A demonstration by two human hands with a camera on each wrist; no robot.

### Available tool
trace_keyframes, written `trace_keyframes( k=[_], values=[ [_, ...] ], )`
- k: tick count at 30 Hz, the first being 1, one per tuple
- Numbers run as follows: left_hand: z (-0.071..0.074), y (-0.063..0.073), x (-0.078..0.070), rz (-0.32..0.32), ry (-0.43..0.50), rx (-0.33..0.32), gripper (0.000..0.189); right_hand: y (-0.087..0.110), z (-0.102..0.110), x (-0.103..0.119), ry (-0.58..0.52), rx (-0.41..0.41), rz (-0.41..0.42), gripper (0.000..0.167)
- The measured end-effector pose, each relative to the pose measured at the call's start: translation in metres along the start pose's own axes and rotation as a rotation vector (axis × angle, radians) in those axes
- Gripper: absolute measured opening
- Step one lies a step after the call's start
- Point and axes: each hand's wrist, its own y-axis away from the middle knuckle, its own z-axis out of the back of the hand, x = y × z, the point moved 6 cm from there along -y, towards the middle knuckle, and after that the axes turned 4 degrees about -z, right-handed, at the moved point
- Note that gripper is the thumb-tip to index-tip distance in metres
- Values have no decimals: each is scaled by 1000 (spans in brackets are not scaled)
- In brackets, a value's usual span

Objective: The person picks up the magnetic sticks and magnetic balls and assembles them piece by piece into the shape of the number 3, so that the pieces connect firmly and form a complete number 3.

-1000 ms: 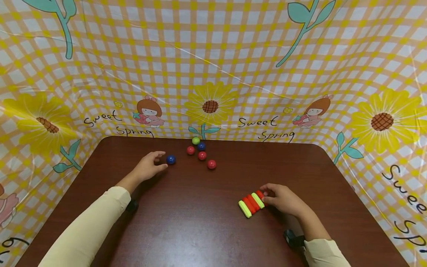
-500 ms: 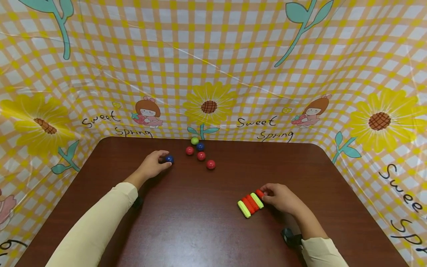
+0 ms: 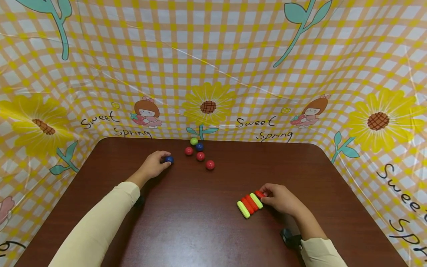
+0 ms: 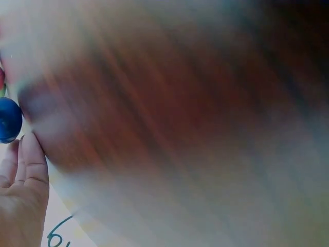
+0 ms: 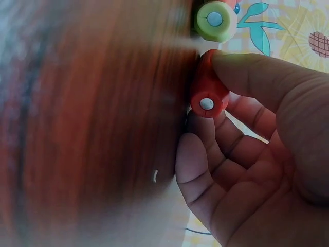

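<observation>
On the back left of the table, my left hand (image 3: 154, 164) holds a blue ball (image 3: 169, 159) between thumb and fingers. The left wrist view shows the fingertips against the blue ball (image 4: 9, 120); the thumb is out of sight there. On the right, my right hand (image 3: 280, 197) pinches a short red rod (image 3: 259, 194) with a pale round disc in its end, clear in the right wrist view (image 5: 208, 87). Beside it, red rods (image 3: 249, 203) and yellow-green rods (image 3: 243, 209) lie side by side in a row, apart from the pinched one by a small gap.
Toward the back edge lie red balls (image 3: 210, 165), a second blue ball (image 3: 199, 147) and a green ball (image 3: 194, 141). A checked cloth wall (image 3: 213, 55) borders the dark brown table (image 3: 186, 222) at the back and sides.
My left hand has moved right and its thumb and fingers have come round the blue ball. The right hand's rod now tilts slightly away from the row.
</observation>
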Motion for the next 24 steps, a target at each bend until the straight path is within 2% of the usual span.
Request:
trace_keyframes(
  k=[6,12,18,24],
  values=[
    [-1,2,-1,6,17,-5,36,1,2,1,1,-13,29,13],
    [1,7,0,12,65,-20,35,3,6,-1,28,-56,25,13],
    [3,22,-5,17,92,-16,34,5,10,4,14,-81,35,15],
    [3,39,-18,-53,96,-10,31,4,13,16,-4,-100,64,16]
  ],
)
